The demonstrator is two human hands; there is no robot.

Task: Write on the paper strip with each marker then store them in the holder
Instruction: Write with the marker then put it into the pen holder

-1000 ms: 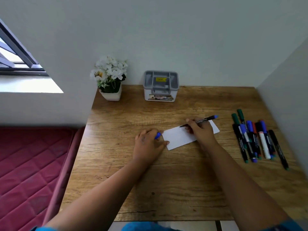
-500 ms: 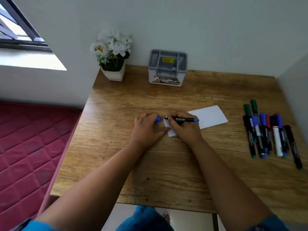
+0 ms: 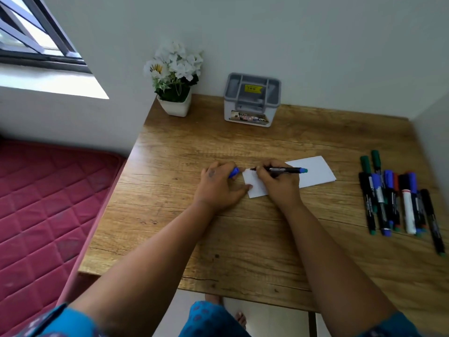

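Observation:
A white paper strip (image 3: 313, 173) lies on the wooden table (image 3: 243, 239). My right hand (image 3: 279, 186) grips a black marker with a blue end (image 3: 286, 170), its tip on the strip's left end. My left hand (image 3: 218, 188) rests beside that end, fingers closed on a blue marker cap (image 3: 233, 172) and thumb touching the paper's edge. A grey marker holder (image 3: 252, 100) stands at the table's back, with nothing visible inside. Several markers (image 3: 393, 203) lie in a row on the right.
A white pot of white flowers (image 3: 175, 81) stands at the back left corner. Walls close the table at the back and right. A red mattress (image 3: 43, 210) lies beyond the left edge. My bare feet (image 3: 228, 310) show under the near edge.
My right hand moved left along the strip from its right part to its left end and laid the marker nearly flat. The camera tilted down. The left hand kept the cap.

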